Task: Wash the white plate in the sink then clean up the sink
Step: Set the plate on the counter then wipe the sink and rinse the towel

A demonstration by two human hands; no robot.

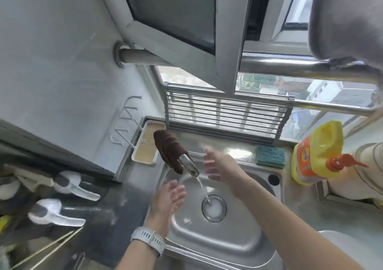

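Steel sink (238, 242) below window (207, 103), faucet (189, 166) running.

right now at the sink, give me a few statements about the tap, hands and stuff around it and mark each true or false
1. Water runs from the faucet into the drain. True.
2. The left hand holds the white plate. False: both the left hand and the right hand are open and hold nothing.
3. A brown cloth hangs over the faucet. True.
4. The green sponge lies in the sink basin. False: it sits on the ledge behind the basin.
5. The yellow detergent bottle stands right of the sink. True.
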